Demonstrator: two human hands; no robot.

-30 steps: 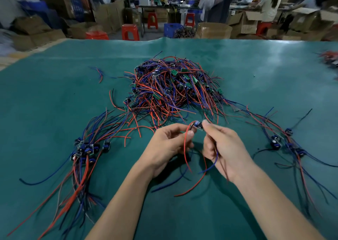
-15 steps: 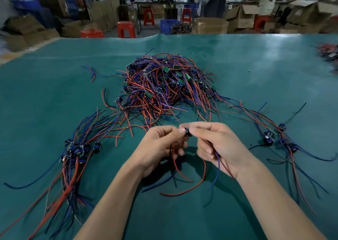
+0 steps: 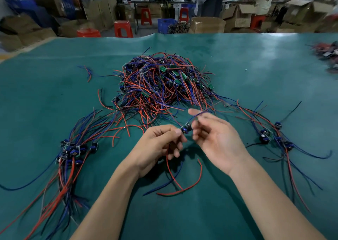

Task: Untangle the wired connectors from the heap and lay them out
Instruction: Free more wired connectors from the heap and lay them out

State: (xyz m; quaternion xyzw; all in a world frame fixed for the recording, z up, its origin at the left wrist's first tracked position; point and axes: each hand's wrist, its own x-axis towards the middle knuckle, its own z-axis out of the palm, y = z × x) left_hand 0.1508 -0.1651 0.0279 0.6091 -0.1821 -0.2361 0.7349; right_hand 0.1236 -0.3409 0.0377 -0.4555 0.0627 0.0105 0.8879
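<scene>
Nearest the camera, two bare forearms reach up from the bottom edge over the teal-green matted tabletop point(image 3: 45, 100). The left hand point(image 3: 157, 148) has its fingers curled and pinches a small dark blue wired connector point(image 3: 185, 129) between thumb and forefinger. Red and blue leads hang from that hand and loop on the mat at its five o'clock. The right hand point(image 3: 215, 139) sits just beside the connector at its three o'clock, palm turned up and fingers spread and relaxed. A thin blue wire crosses its blurred fingertips; whether they pinch it cannot be told.

At nine o'clock from the hands lies a laid-out bundle of blue connectors with long red and blue leads point(image 3: 73, 150), the connectors clustered together and the leads trailing toward the near left corner. At three o'clock, a smaller laid-out group of blue connectors point(image 3: 270, 137) rests on the mat with leads running toward the right edge.

At twelve o'clock, past the hands, rises the tangled heap of red and blue wires with small green circuit boards point(image 3: 161, 86). A short stray pair of wires point(image 3: 88, 73) lies at its nine o'clock, well apart. Another blurred pile of wired parts point(image 3: 327, 57) sits at the far right edge.

Beyond the tabletop stand red plastic stools point(image 3: 123, 28) and brown cardboard boxes point(image 3: 207, 25).
</scene>
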